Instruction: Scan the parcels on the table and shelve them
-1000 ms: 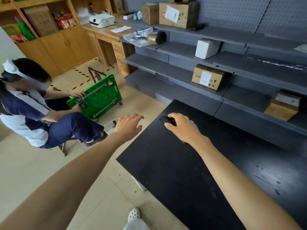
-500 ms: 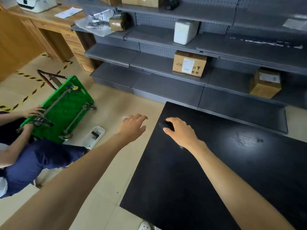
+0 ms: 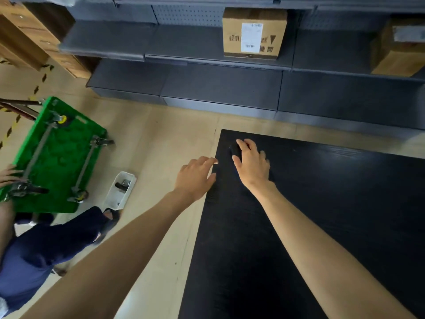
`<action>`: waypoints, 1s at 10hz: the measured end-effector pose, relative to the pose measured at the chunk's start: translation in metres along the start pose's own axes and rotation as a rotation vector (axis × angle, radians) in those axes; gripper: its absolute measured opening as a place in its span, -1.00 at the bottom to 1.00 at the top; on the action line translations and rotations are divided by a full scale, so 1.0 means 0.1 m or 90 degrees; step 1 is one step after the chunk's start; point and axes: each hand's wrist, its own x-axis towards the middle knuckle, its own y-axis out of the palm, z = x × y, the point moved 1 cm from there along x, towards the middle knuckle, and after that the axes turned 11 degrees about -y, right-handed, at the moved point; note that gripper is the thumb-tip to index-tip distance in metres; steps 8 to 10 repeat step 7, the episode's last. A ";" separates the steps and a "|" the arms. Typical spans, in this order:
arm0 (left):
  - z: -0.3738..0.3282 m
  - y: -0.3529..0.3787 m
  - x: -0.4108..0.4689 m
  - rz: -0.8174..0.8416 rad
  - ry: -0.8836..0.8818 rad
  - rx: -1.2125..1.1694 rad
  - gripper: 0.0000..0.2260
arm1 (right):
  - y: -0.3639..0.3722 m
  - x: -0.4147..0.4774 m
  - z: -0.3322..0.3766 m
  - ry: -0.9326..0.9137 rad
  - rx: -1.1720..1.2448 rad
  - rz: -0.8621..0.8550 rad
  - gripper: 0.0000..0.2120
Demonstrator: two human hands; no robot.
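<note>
Right grip curls over a black device, likely the scanner, on the counter corner at mid-frame; left grip hangs wide just beside. Wrap it fully before lifting. Labelled parcel sits shelved, upper centre.

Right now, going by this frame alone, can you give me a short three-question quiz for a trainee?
1. True or false: the left hand holds a parcel.
2. Where on the black table is the dark device that the right hand grips? A) near edge B) far left corner C) middle
3. What on the grey shelf shows a white label to the camera?
Key: 1 false; 2 B; 3 the cardboard box.
</note>
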 end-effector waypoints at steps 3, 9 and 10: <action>0.18 0.12 0.25 0.006 -0.005 -0.014 -0.65 | 0.45 0.14 0.17 0.040 -0.064 -0.025 -0.25; 0.00 -0.45 -0.12 -0.052 0.061 0.010 -0.64 | -0.28 -0.35 0.07 -0.054 0.011 0.071 -0.39; 0.00 -0.45 -0.12 -0.052 0.061 0.010 -0.64 | -0.28 -0.35 0.07 -0.054 0.011 0.071 -0.39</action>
